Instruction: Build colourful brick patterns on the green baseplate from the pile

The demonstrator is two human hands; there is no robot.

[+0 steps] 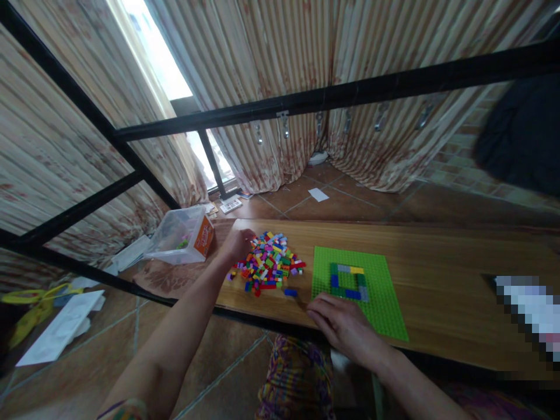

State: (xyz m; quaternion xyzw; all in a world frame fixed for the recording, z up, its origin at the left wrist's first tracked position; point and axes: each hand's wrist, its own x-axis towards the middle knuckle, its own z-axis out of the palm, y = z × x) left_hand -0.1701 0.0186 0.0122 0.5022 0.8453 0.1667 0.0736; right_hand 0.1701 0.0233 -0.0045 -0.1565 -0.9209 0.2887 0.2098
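Note:
My left hand (239,244) reaches to the far-left side of a heap of small colourful toy bricks (271,259). Its fingers bend down at the bricks and are mostly hidden, so their grip cannot be told. Close to the table's front edge, my right hand (339,318) is closed, fingers curled together beside the near-left corner of a green baseplate (385,303). Whatever those fingers may hold is hidden. On the baseplate stands a square outline of bricks (335,280), mostly blue and green with yellow and grey pieces. A loose blue brick (290,292) lies between heap and baseplate.
A clear plastic box (175,248) with an orange label and a few pieces inside stands left of the wooden table (446,280). Black metal bars (306,104) cross in front of curtains. At the right, a pixelated object (529,309) lies on the table.

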